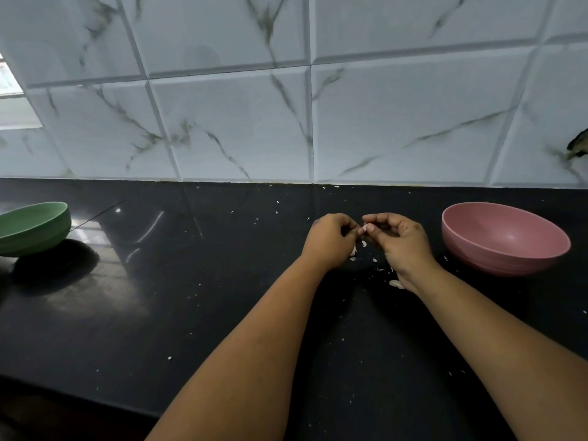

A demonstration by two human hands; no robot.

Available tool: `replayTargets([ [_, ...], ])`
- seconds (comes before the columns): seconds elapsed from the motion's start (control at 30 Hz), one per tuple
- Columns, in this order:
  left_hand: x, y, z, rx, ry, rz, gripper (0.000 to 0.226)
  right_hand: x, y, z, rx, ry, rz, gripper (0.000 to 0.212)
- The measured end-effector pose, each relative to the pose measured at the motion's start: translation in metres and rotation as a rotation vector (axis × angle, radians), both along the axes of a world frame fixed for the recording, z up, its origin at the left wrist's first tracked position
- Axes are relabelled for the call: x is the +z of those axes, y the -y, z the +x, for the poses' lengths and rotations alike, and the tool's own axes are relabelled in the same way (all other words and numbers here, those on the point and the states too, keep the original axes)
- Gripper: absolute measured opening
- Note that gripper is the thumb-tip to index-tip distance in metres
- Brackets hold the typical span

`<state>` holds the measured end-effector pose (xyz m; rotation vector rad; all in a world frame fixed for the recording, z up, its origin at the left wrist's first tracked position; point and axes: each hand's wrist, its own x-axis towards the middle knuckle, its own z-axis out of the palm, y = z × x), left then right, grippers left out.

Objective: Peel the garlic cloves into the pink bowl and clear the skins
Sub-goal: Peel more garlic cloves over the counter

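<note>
Above the black counter, my left hand and my right hand meet fingertip to fingertip. Both pinch a small pale garlic clove between them; most of it is hidden by the fingers. The pink bowl stands to the right of my right hand, and what shows of its inside looks bare. White garlic skins lie on the counter under and between my hands, with smaller flakes scattered around.
A green bowl sits at the far left of the counter, partly cut off by the frame. A marbled tile wall rises behind the counter. The counter's front edge runs along the lower left.
</note>
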<state>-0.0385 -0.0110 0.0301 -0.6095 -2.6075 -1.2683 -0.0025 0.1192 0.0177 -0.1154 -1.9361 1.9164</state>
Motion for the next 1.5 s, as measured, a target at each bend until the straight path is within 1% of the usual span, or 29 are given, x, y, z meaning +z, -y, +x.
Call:
replayTargets([
  [0.13, -0.001, -0.002, 0.0, 0.002, -0.025, -0.097, 0.017, -0.001, 0.0, 0.0, -0.036, 0.018, 0.066, 0.018],
  [0.2, -0.003, -0.002, -0.002, 0.015, -0.033, -0.129, 0.016, -0.003, 0.001, -0.001, -0.043, 0.018, 0.064, 0.018],
  [0.33, -0.002, -0.002, -0.001, 0.004, -0.048, -0.112, 0.017, -0.001, 0.001, 0.0, -0.035, 0.004, 0.018, 0.017],
  [0.6, -0.002, -0.004, 0.001, 0.009, -0.051, -0.128, 0.012, -0.001, 0.0, 0.001, -0.026, 0.001, -0.02, 0.013],
  [0.77, -0.003, -0.006, 0.003, 0.045, -0.042, -0.14, 0.013, 0.0, 0.002, 0.0, 0.032, 0.011, -0.081, 0.01],
  [0.9, -0.001, -0.004, 0.002, 0.055, -0.003, -0.123, 0.015, -0.001, 0.003, 0.001, 0.059, 0.014, -0.049, 0.018],
  [1.0, 0.002, -0.004, 0.003, 0.041, 0.021, -0.16, 0.015, -0.001, 0.004, 0.0, 0.061, 0.012, -0.045, 0.018],
  [1.1, 0.005, -0.004, 0.006, 0.052, 0.034, -0.177, 0.023, -0.001, 0.003, -0.001, 0.02, 0.01, -0.018, 0.015],
  [1.23, 0.006, -0.001, 0.003, 0.111, 0.07, -0.201, 0.032, -0.002, 0.0, -0.002, -0.009, 0.028, -0.009, 0.016],
  [1.33, 0.005, 0.003, 0.004, 0.19, 0.085, -0.217, 0.046, -0.003, 0.001, -0.002, -0.014, 0.029, -0.018, 0.014],
  [1.37, 0.005, 0.004, 0.003, 0.214, 0.079, -0.24, 0.046, -0.002, 0.001, -0.001, -0.014, 0.027, -0.024, 0.012],
  [1.4, 0.005, 0.005, 0.003, 0.227, 0.065, -0.267, 0.04, -0.002, 0.001, -0.001, -0.014, 0.024, -0.029, 0.009],
  [1.47, 0.006, 0.007, 0.002, 0.226, 0.063, -0.313, 0.016, -0.002, 0.002, -0.002, -0.022, 0.023, -0.028, 0.007],
  [1.5, 0.005, 0.008, 0.002, 0.212, 0.067, -0.327, 0.019, -0.002, 0.001, -0.002, -0.029, 0.024, -0.023, 0.007],
])
